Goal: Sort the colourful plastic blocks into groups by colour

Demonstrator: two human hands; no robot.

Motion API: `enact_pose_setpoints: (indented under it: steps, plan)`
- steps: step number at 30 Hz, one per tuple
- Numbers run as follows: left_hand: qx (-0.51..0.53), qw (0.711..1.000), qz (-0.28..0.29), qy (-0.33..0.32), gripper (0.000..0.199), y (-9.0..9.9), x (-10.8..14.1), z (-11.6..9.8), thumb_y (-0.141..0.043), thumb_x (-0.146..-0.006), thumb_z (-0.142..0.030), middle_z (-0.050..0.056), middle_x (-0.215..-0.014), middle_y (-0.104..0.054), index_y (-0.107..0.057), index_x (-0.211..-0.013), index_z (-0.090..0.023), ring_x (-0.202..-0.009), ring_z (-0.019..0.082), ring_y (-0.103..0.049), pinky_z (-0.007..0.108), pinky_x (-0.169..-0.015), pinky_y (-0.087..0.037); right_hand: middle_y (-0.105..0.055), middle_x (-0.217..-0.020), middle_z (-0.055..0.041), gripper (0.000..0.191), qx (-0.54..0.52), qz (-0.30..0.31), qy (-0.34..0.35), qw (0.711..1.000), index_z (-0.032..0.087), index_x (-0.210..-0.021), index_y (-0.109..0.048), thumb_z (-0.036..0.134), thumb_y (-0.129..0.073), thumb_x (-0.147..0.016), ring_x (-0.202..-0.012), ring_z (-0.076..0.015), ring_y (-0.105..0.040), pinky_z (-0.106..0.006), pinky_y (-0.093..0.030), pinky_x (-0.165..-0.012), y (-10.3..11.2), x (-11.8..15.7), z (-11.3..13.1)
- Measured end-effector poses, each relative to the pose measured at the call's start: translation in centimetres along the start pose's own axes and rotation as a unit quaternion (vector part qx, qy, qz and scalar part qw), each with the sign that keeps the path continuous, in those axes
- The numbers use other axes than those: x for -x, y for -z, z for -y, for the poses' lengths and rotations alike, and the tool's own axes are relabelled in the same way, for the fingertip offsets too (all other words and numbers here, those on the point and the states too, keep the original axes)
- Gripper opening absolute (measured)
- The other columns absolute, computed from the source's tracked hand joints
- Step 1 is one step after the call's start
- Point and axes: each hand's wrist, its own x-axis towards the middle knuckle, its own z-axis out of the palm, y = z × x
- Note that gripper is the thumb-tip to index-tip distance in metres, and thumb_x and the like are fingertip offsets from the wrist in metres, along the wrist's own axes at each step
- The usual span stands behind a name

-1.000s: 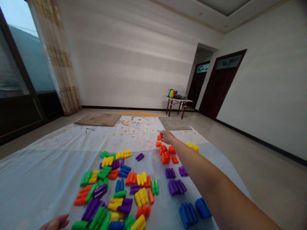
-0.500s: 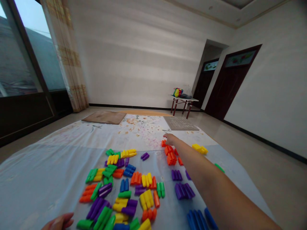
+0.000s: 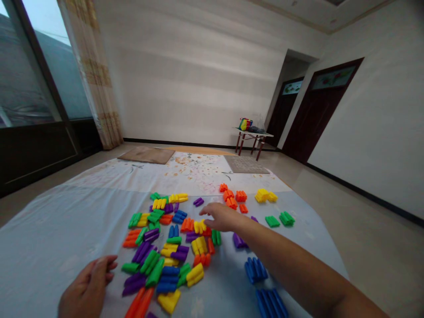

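Note:
My right hand (image 3: 219, 216) reaches over the right side of a mixed pile of coloured plastic pieces shaped like joined short tubes (image 3: 179, 254). Its fingers are apart with nothing visible between them, just above a yellow piece (image 3: 199, 227). Touching cannot be told. My left hand (image 3: 88, 285) rests on the cloth left of the pile, fingers curled in and nothing showing in them. Sorted groups lie on the right: orange pieces (image 3: 228, 194), yellow pieces (image 3: 262, 195), green pieces (image 3: 286, 218) and blue pieces (image 3: 255, 270). My right forearm partly hides purple pieces (image 3: 239, 241).
A pale flowered cloth (image 3: 82, 221) covers the surface. On its far part lie a brown mat (image 3: 147, 155) and a patterned grey mat (image 3: 247, 164). Beyond stands a small table (image 3: 256, 132) with a colourful bag (image 3: 245, 124) on it.
My right hand has come back from the far orange pieces, toward me and left, over the mixed pile. My left hand has moved further into view. The camera view has shifted a little.

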Motion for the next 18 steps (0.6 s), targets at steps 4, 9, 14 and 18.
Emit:
enact_pose_setpoints:
  steps: [4,9,14,18]
  plan:
    - [0.039,0.998,0.046,0.034,0.040,1.1,0.9,-2.1,-0.043,-0.067,-0.055,0.002,-0.075,-0.069,-0.065,-0.079,-0.023,-0.073,0.024,-0.064,0.034,-0.067,-0.051,-0.063,-0.119,-0.0123,0.051,0.014,0.038,-0.042,0.998,0.018,-0.122,-0.060,0.028,-0.065,-0.073,-0.107,-0.0263,-0.058,-0.035,-0.045,-0.088,-2.2,0.0,0.8]
    - [0.074,0.995,0.044,0.043,0.040,1.3,1.5,-2.7,-0.045,-0.063,-0.054,0.004,-0.073,-0.067,-0.064,-0.078,-0.021,-0.069,0.023,-0.061,0.033,-0.065,-0.050,-0.070,-0.103,-0.0079,0.031,0.013,0.050,-0.042,0.998,0.020,-0.108,-0.068,0.029,-0.057,-0.080,-0.093,-0.0216,-0.063,-0.028,-0.045,-0.075,-2.5,0.4,1.3]
    - [0.093,0.993,0.048,0.055,0.038,1.2,1.4,-2.3,-0.047,-0.064,-0.052,0.002,-0.074,-0.067,-0.064,-0.079,-0.022,-0.072,0.023,-0.062,0.032,-0.065,-0.050,-0.071,-0.079,-0.0037,0.029,-0.002,0.063,-0.072,0.995,0.019,-0.089,-0.070,0.029,-0.043,-0.089,-0.070,-0.0152,-0.062,-0.023,-0.040,-0.057,-1.8,1.1,1.4]
    - [0.059,0.996,0.042,0.041,0.035,1.4,1.4,-2.4,-0.044,-0.067,-0.049,0.001,-0.073,-0.069,-0.064,-0.078,-0.022,-0.071,0.023,-0.064,0.032,-0.065,-0.051,-0.071,-0.093,-0.0088,0.028,0.007,0.028,-0.116,0.993,0.016,-0.099,-0.069,0.026,-0.045,-0.087,-0.081,-0.0188,-0.064,-0.026,-0.044,-0.066,-2.1,0.7,0.5]
